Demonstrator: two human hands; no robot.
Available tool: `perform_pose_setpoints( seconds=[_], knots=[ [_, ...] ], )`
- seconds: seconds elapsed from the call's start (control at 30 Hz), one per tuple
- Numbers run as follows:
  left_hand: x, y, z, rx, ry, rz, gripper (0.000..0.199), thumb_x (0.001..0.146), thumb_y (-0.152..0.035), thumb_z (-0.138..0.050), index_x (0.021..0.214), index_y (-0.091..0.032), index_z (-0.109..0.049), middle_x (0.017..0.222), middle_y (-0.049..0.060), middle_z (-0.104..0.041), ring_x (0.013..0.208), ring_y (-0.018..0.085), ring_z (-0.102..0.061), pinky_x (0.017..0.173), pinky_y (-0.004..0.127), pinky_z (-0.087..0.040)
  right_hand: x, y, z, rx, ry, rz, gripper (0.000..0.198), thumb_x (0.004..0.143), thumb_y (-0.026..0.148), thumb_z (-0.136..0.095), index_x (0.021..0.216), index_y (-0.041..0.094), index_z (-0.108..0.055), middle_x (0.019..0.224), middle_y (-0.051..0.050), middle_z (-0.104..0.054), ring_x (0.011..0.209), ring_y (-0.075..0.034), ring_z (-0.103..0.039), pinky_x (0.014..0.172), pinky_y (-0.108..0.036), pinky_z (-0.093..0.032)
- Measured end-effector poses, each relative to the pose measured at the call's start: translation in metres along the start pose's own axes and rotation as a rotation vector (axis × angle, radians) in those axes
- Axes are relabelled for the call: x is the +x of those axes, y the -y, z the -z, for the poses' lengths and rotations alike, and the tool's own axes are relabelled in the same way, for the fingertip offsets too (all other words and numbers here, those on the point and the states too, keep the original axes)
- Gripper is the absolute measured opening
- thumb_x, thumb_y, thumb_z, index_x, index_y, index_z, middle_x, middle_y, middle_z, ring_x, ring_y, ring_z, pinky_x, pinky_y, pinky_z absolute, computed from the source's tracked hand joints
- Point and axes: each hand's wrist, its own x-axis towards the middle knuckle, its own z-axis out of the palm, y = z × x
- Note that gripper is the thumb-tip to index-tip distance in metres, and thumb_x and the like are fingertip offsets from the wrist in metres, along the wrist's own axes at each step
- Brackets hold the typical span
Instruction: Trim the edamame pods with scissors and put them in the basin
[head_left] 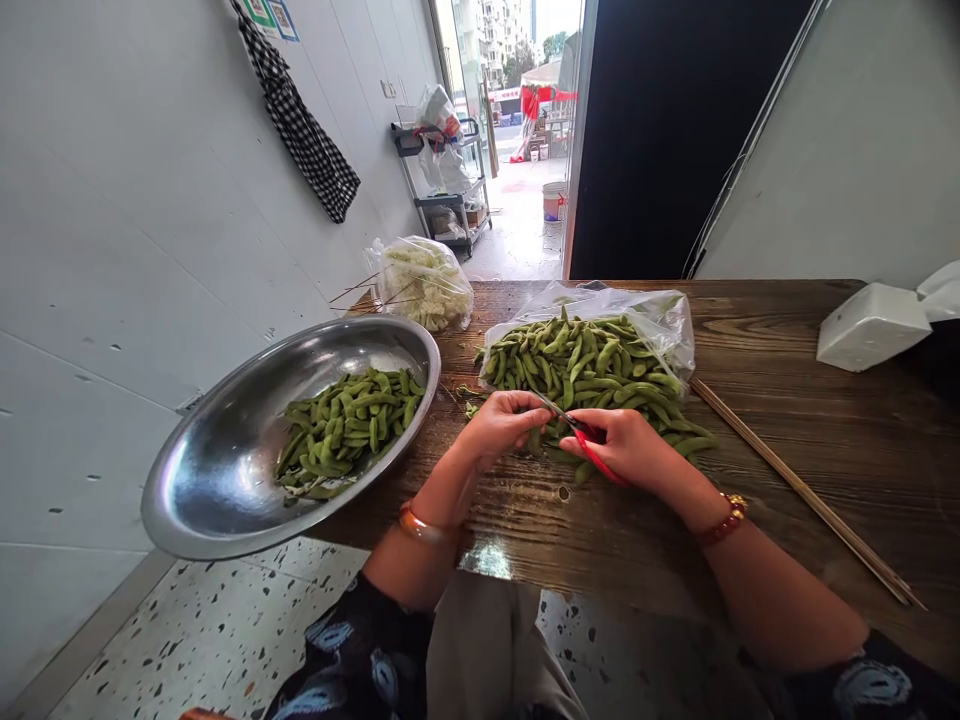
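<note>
In my right hand (626, 448) is a pair of scissors (596, 457) with red handles, its blades pointing up and left toward my other hand. My left hand (506, 425) is closed in a pinch at the blade tips, around what looks like a green soybean pod, mostly hidden by the fingers. Just beyond both hands a heap of green soybean pods (589, 360) spills from an open clear plastic bag (675, 318) onto the wooden table. To the left, a wide metal basin (217, 490) holds more soybean pods (352, 425).
A bag of pale green-white vegetable pieces (424, 285) sits behind the basin, near thin sticks. Long wooden skewers (810, 490) lie diagonally on the table (757, 400) at right. A white box (874, 325) stands at the far right. A cart (442, 190) is by the doorway.
</note>
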Motion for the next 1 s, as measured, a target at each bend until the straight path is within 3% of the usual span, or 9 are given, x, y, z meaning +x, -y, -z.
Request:
perform_pose_setpoints(
  seconds=[0.2, 0.4, 1.0],
  knots=[
    [0.006, 0.002, 0.001, -0.336, -0.175, -0.060, 0.033, 0.061, -0.029, -0.080, 0.080, -0.012, -0.058, 0.061, -0.002, -0.057, 0.050, 0.005, -0.053, 0.044, 0.015, -0.040, -0.001, 0.000, 0.001, 0.079, -0.147, -0.055, 0.045, 0.081, 0.052, -0.058, 0.105, 0.015, -0.069, 0.065, 0.000, -0.062, 0.058, -0.014, -0.051, 0.055, -0.025, -0.041],
    [0.005, -0.002, 0.001, -0.599, -0.322, -0.029, 0.028, 0.064, -0.019, -0.078, 0.078, -0.013, -0.054, 0.059, -0.004, -0.056, 0.051, 0.003, -0.053, 0.048, 0.012, -0.041, -0.001, -0.002, -0.004, 0.058, -0.166, -0.030, 0.048, 0.080, 0.052, -0.060, 0.112, 0.017, -0.067, 0.066, 0.000, -0.062, 0.058, -0.015, -0.053, 0.055, -0.025, -0.044],
    [0.000, 0.004, -0.028, -0.596, -0.084, -0.087, 0.037, 0.064, -0.031, -0.079, 0.079, -0.015, -0.049, 0.053, -0.005, -0.051, 0.044, 0.004, -0.041, 0.040, 0.015, -0.025, -0.002, 0.002, -0.015, -0.047, -0.223, 0.025, 0.050, 0.079, 0.049, -0.063, 0.116, 0.015, -0.062, 0.086, -0.007, -0.067, 0.071, -0.018, -0.060, 0.068, -0.031, -0.050]
  ],
)
